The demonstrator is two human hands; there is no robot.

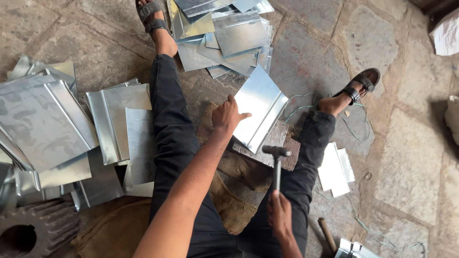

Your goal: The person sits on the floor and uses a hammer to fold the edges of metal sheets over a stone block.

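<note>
I sit on a stone floor with my legs spread. My left hand [228,116] rests flat on the near left edge of a shiny folded metal sheet [260,106] that lies tilted on a dark block [287,143] between my knees. My right hand [279,213] grips the handle of a hammer [277,157]. The hammer head hovers just over the sheet's lower right edge, above the block.
A stack of folded metal sheets [48,119] lies at the left, another pile [224,33] beyond my left foot. Burlap sacking [234,186] covers the floor under me. Small sheets [334,169] lie right of my right knee. A wooden handle [327,233] lies near the bottom.
</note>
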